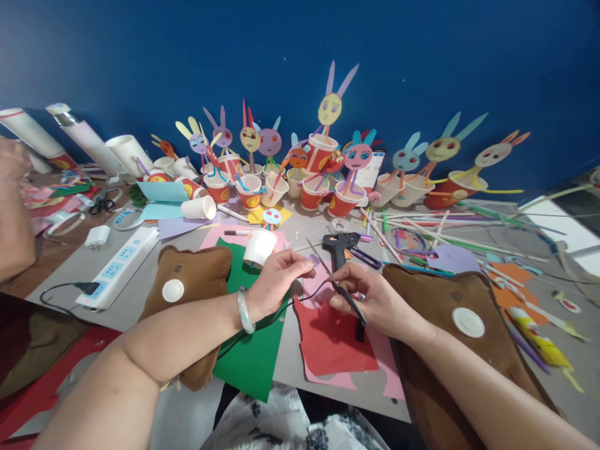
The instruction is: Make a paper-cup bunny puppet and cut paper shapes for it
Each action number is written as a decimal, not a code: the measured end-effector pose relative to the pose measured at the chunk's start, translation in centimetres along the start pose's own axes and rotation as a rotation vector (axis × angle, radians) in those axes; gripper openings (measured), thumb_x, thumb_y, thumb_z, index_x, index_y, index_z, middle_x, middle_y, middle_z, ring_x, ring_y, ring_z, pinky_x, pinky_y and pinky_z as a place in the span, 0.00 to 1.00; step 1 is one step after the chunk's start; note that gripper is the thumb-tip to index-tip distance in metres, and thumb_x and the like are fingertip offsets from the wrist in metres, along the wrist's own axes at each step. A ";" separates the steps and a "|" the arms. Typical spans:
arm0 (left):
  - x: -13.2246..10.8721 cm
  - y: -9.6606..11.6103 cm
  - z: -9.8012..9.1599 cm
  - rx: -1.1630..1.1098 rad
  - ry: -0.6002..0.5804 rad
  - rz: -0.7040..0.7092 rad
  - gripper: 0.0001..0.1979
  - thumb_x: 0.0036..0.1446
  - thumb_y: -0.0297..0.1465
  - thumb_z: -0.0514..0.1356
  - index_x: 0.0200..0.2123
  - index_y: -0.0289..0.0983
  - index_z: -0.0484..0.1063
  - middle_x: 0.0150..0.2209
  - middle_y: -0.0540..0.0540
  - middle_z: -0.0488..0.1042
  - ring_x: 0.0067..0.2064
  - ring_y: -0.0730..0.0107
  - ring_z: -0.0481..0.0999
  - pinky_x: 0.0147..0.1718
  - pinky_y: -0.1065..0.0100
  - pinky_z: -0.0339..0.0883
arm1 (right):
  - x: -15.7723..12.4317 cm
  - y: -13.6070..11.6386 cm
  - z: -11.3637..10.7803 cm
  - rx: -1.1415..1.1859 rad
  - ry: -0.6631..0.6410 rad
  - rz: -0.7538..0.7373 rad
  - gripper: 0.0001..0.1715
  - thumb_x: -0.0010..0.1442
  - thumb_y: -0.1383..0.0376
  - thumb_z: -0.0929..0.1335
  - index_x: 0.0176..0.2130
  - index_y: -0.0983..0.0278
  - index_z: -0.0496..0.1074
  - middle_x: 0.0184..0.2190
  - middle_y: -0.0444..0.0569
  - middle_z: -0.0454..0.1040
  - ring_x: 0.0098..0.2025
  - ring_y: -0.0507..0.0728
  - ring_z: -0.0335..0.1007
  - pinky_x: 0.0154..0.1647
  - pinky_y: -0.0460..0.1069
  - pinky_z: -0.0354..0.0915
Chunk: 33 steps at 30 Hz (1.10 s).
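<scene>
My right hand (375, 300) is closed around the dark handles of a pair of scissors (344, 291), whose blades point up and to the left. Opposite the blades, my left hand (281, 278) pinches thumb and fingers together on a small purple paper piece (314, 258); its outline is hard to make out. A bracelet circles the left wrist. Beneath the hands lie red paper (328, 344), green paper (253, 356) and pink paper. A white paper cup (259, 248) with a small blue paper face (271, 217) stands just beyond my left hand. The black glue gun (338, 247) lies beyond the scissors.
Paper cups with rabbit-faced figures (329, 110) line the blue wall. Brown cushions (190, 275) (435, 312) flank my hands. A power strip (119, 265) lies left, with a co-worker's arm (16, 212) past it. Pipe cleaners (473, 228) and a yellow tube (539, 337) lie right.
</scene>
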<state>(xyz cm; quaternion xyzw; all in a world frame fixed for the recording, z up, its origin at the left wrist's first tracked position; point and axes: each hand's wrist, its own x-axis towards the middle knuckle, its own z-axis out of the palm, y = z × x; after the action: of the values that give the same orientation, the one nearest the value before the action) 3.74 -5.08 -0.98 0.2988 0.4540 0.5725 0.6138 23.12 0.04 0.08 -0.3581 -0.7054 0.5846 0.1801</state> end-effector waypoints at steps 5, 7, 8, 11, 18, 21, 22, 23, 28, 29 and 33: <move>0.0 0.0 0.0 -0.001 -0.011 -0.003 0.12 0.48 0.35 0.68 0.27 0.34 0.71 0.25 0.49 0.73 0.32 0.71 0.75 0.29 0.71 0.65 | 0.0 -0.2 0.1 0.008 0.011 0.000 0.28 0.48 0.48 0.76 0.35 0.64 0.67 0.19 0.39 0.68 0.21 0.49 0.61 0.24 0.45 0.58; 0.0 -0.1 0.0 0.000 -0.020 0.005 0.12 0.48 0.35 0.69 0.27 0.34 0.70 0.25 0.49 0.74 0.31 0.72 0.75 0.31 0.70 0.66 | 0.0 -0.4 0.2 0.031 0.009 0.004 0.28 0.47 0.47 0.77 0.35 0.64 0.67 0.19 0.40 0.69 0.21 0.49 0.61 0.23 0.45 0.58; 0.0 -0.1 0.0 0.001 -0.022 0.011 0.12 0.47 0.35 0.69 0.26 0.34 0.70 0.25 0.49 0.74 0.31 0.72 0.75 0.32 0.70 0.67 | 0.0 -0.5 0.2 0.042 0.008 0.004 0.29 0.47 0.47 0.77 0.35 0.63 0.67 0.19 0.40 0.69 0.21 0.49 0.61 0.23 0.45 0.58; 0.1 -0.1 0.1 0.002 -0.027 0.020 0.12 0.47 0.35 0.69 0.25 0.34 0.70 0.24 0.50 0.73 0.31 0.73 0.75 0.34 0.69 0.67 | 0.0 -0.8 0.3 0.058 0.006 0.004 0.28 0.46 0.47 0.77 0.34 0.63 0.67 0.18 0.39 0.69 0.20 0.49 0.61 0.22 0.45 0.58; 0.1 0.1 0.1 0.011 -0.019 0.024 0.13 0.46 0.35 0.69 0.25 0.34 0.70 0.25 0.50 0.74 0.31 0.73 0.75 0.35 0.69 0.67 | 0.0 -0.6 0.2 0.038 0.019 -0.007 0.27 0.47 0.48 0.77 0.34 0.63 0.68 0.18 0.39 0.69 0.20 0.48 0.60 0.22 0.45 0.57; 0.1 0.0 0.0 0.011 -0.021 0.015 0.13 0.47 0.35 0.69 0.26 0.34 0.70 0.25 0.50 0.74 0.31 0.72 0.75 0.32 0.70 0.66 | 0.0 -0.2 0.1 0.030 0.007 0.006 0.27 0.49 0.48 0.76 0.35 0.64 0.68 0.18 0.39 0.68 0.20 0.48 0.60 0.23 0.45 0.57; 0.1 0.0 0.0 0.010 -0.021 0.011 0.13 0.47 0.35 0.69 0.26 0.34 0.70 0.25 0.50 0.74 0.31 0.72 0.75 0.32 0.70 0.66 | 0.0 -0.1 0.0 0.030 0.002 0.009 0.27 0.49 0.48 0.76 0.35 0.64 0.68 0.18 0.39 0.68 0.20 0.48 0.60 0.23 0.45 0.57; 0.1 0.0 0.0 0.009 -0.021 0.009 0.13 0.47 0.35 0.69 0.26 0.34 0.70 0.25 0.50 0.74 0.31 0.72 0.75 0.31 0.70 0.66 | 0.0 0.0 0.0 0.032 -0.001 0.011 0.27 0.48 0.48 0.77 0.35 0.64 0.68 0.18 0.39 0.68 0.20 0.48 0.60 0.23 0.45 0.57; 0.1 -0.1 0.0 0.018 -0.023 0.031 0.12 0.48 0.35 0.69 0.26 0.34 0.70 0.25 0.50 0.74 0.31 0.73 0.75 0.33 0.70 0.67 | 0.0 0.1 0.0 0.055 0.000 0.008 0.27 0.48 0.49 0.77 0.35 0.63 0.68 0.18 0.37 0.66 0.20 0.47 0.57 0.22 0.45 0.54; 0.1 -0.1 0.0 0.020 -0.022 0.036 0.12 0.48 0.35 0.69 0.26 0.34 0.70 0.25 0.50 0.74 0.31 0.73 0.75 0.33 0.70 0.67 | 0.0 0.1 0.0 0.051 0.002 0.005 0.27 0.48 0.49 0.77 0.35 0.63 0.68 0.18 0.37 0.66 0.20 0.47 0.57 0.22 0.44 0.54; 0.1 0.0 0.0 0.024 -0.006 0.049 0.12 0.47 0.35 0.69 0.26 0.34 0.70 0.25 0.50 0.73 0.30 0.74 0.74 0.33 0.71 0.67 | 0.1 0.0 -0.1 0.019 0.014 -0.008 0.27 0.46 0.49 0.78 0.34 0.63 0.68 0.18 0.37 0.66 0.20 0.47 0.56 0.23 0.44 0.54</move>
<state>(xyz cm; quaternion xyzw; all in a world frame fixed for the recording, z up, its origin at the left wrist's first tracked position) 3.75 -4.96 -1.05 0.3192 0.4516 0.5809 0.5973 23.14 0.15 0.11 -0.3577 -0.7000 0.5879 0.1909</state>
